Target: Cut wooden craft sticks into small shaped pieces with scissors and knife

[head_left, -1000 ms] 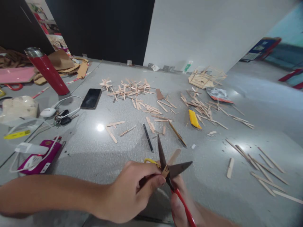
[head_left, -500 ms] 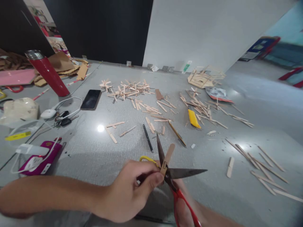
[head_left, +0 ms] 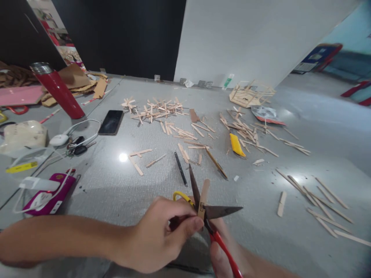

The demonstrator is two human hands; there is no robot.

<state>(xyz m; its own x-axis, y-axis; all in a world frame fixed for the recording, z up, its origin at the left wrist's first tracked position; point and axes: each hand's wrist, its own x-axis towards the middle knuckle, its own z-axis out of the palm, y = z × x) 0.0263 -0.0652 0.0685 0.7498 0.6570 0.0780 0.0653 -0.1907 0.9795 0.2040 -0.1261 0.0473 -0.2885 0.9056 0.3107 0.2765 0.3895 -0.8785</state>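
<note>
"With the left hand [head_left: 159, 237]?"

"Had a closed grip on a wooden stick [head_left: 205, 191], inside the V of the parted scissors [head_left: 223, 211]."

"With the right hand [head_left: 232, 241]?"

"Gripped the scissors by a red handle [head_left: 227, 254]. Saw a pen [head_left: 181, 168] on the worktop [head_left: 107, 200], beyond the scissors."

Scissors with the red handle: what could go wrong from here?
The left hand pinches the wooden stick close to the open blades of the scissors, so a slip might nick its thumb. No hand holds the stick's far end, so a snipped piece could fly off, perhaps among the loose sticks.
</note>
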